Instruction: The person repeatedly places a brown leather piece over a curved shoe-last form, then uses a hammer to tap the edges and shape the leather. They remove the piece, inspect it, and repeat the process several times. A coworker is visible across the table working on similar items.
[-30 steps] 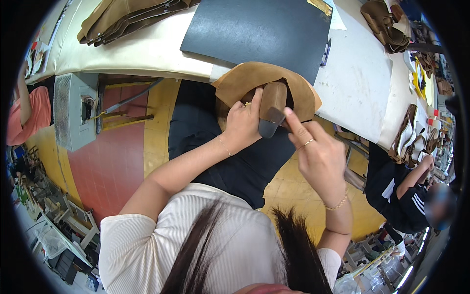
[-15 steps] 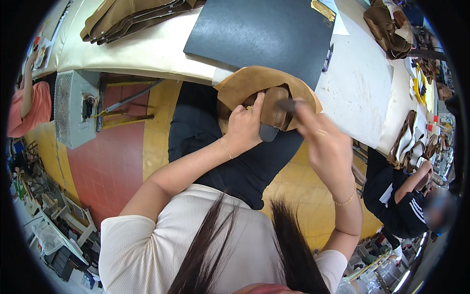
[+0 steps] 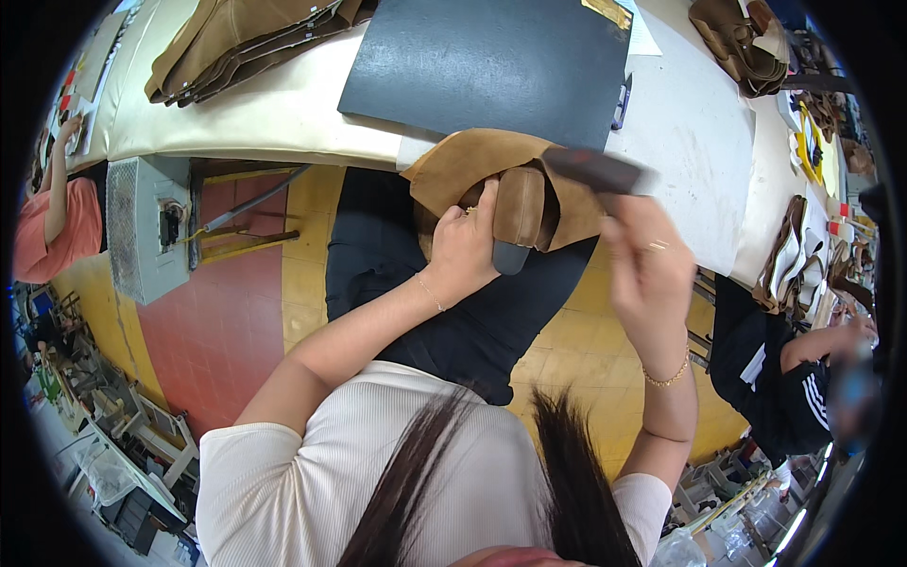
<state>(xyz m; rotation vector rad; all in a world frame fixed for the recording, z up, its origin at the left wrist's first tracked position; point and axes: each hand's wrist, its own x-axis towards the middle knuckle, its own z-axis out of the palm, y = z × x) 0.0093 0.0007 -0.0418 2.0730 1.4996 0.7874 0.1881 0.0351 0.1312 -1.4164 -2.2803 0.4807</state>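
Observation:
A brown leather piece [image 3: 567,197], curved like a boot upper, lies over my lap at the table's edge. Its seamed strip [image 3: 518,203] is draped over a dark rounded form [image 3: 511,258], whose end sticks out below. My left hand [image 3: 463,241] grips the leather just left of that strip, index finger stretched along it. Raised to the right, my right hand [image 3: 647,260] is closed on a dark hammer [image 3: 595,170], smeared by motion. The hammer's head is over the right part of the leather and apart from the strip.
A black board [image 3: 487,71] lies on the table [image 3: 690,142] ahead. Stacked brown leather pieces [image 3: 250,47] are at the far left, with more leather [image 3: 737,47] at the far right. A grey metal box [image 3: 146,231] stands left. Other people sit at both sides.
My right hand has lifted the hammer off the seamed strip, up and to the right. My left hand keeps its hold on the leather. The view has shifted slightly.

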